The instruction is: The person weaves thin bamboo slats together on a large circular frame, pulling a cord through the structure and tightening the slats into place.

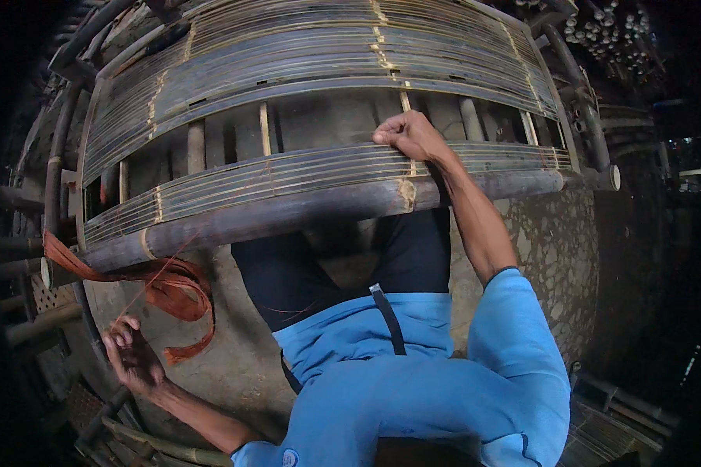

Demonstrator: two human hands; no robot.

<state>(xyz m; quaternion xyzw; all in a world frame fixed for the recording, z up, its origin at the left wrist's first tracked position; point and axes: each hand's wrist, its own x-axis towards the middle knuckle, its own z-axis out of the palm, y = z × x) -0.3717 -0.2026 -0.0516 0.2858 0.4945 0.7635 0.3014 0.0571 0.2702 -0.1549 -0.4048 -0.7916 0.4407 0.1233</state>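
Note:
A panel of narrow bamboo slats (288,177) lies in front of me, its slats tied across with pale bindings. My right hand (413,136) rests at the far edge of its near section, thumb and fingers pinched together; whatever they grip is hidden. Low on the left, my left hand (135,356) has its fingers curled around the end of a thin red thread (157,274). That thread runs up toward the panel. Beside this hand, a bundle of reddish-orange strands (183,289) hangs over the thick front bamboo pole (280,216).
Bamboo posts (57,159) and a right-hand frame rail (592,117) enclose the panel. A gap between its two slat sections shows crossbars (196,146) below. Concrete floor (234,342) lies under my legs, with a mottled wall or ground surface (549,272) at right.

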